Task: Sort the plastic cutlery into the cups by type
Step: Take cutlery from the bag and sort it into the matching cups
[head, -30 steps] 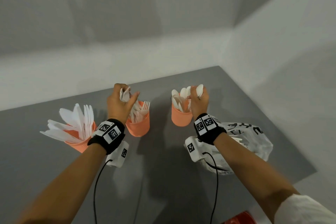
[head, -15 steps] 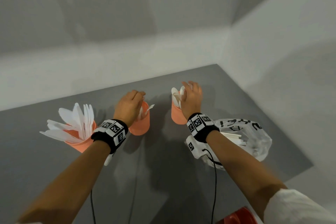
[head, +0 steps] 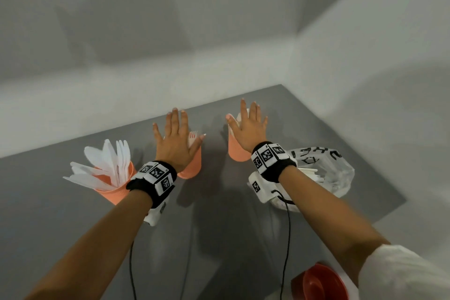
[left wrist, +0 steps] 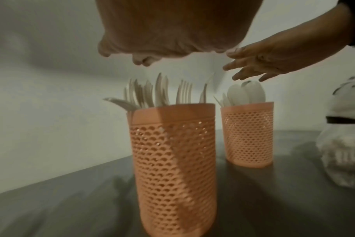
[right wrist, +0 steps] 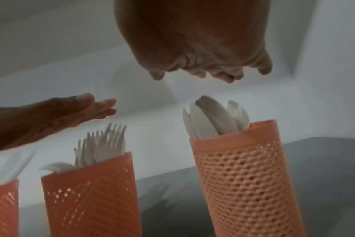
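One grey desk [head: 219,238] carries everything I count here. One clear plastic bag [head: 333,173] with black print lies at its right side, with white cutlery handles showing inside. One red bowl [head: 321,285] sits at the near right edge.

Three orange perforated cups stand in a row. The left cup [head: 114,192] holds the knives [head: 104,165], fanned out; I cannot give their number. The middle cup [left wrist: 172,168] holds the forks [left wrist: 152,94], too crowded for me to count. The right cup [right wrist: 243,176] holds the spoons [right wrist: 211,120], bowls upward, also too overlapped for a count.

Two hands hover above the cups, and I see each grip fully spread and holding nothing. My left hand [head: 174,141] is flat, palm down, fingers straight, over the middle cup and clear of the fork tips in the left wrist view. My right hand [head: 248,129] is likewise flat with fingers splayed, over the right cup and just above the spoons.

Two black wristbands with square coded markers [head: 267,156] sit on the wrists, one each, with a black cable [head: 287,238] trailing from each.
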`<state>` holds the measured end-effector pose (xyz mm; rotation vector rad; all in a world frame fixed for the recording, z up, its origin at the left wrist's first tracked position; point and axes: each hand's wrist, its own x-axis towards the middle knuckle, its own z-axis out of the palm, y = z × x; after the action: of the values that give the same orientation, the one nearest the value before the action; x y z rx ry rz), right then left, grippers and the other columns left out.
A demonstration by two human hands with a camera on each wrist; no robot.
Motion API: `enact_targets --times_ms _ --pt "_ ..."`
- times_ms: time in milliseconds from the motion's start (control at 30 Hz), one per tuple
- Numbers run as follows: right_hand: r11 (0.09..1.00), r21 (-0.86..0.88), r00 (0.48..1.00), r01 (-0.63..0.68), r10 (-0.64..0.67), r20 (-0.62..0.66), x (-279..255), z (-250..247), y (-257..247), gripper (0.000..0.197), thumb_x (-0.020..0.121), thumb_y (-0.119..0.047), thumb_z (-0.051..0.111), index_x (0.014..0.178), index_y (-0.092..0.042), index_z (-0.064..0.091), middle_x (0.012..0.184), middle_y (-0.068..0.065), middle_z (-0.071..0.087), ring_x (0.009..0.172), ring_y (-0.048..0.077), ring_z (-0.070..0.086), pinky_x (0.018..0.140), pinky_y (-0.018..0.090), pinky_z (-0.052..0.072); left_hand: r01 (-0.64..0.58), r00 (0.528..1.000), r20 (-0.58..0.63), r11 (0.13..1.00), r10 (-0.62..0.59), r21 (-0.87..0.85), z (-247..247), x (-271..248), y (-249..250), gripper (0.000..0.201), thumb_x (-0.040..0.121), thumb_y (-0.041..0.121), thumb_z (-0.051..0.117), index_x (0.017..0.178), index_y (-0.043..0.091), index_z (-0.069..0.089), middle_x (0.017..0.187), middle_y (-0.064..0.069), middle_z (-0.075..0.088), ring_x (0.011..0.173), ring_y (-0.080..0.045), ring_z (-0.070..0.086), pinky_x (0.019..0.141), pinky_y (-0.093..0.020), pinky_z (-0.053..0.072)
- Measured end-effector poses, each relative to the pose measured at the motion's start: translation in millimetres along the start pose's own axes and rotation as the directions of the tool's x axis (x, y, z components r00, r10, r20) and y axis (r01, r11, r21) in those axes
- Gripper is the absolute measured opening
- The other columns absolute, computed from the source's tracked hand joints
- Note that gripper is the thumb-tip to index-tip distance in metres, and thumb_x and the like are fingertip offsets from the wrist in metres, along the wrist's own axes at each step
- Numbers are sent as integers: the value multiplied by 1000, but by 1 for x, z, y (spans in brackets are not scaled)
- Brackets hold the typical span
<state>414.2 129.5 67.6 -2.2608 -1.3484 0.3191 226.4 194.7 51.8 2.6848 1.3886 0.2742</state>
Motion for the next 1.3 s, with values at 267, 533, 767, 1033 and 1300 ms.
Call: enact_targets --times_ms 267,533,767,1033,1300 --pt "952 302 999 50 -43 -32 -48 -79 61 24 89 -15 53 69 -7 65 59 1 67 57 12 61 63 33 49 -373 918 -321 787 235 -492 -30 -20 79 52 88 23 43 136 4 38 129 -17 51 119 -29 49 101 -34 37" --pt "939 -343 843 -26 205 497 -79 -90 129 12 84 -23 57 88 -14 64 94 6 63 91 22 59 77 24 42 -312 927 -36 712 374 -629 22 -40 168 23 87 22 50 97 8 65 100 -12 59 93 -25 55 88 -35 43" --pt "952 -288 801 106 90 592 -63 -54 153 57 78 -35 67 130 -24 47 124 4 60 116 24 55 96 33 42 63 917 368 851 157 -521 69 -45 193 38 94 23 47 131 16 46 137 -14 40 125 -28 42 104 -30 32" --pt "909 -367 710 200 124 693 -40 -34 161 52 91 -37 53 135 -11 44 140 10 47 129 27 43 108 35 32 218 912 408 806 32 -550 60 -46 192 45 90 3 41 135 10 41 143 -10 40 133 -23 36 108 -26 25" --pt "946 -228 747 229 -20 665 -40 -17 160 59 89 -47 54 134 -10 44 135 12 51 124 26 47 105 33 34 230 944 325 823 -58 -520 45 -50 191 45 87 0 44 132 8 47 138 -9 47 129 -24 42 102 -23 29"
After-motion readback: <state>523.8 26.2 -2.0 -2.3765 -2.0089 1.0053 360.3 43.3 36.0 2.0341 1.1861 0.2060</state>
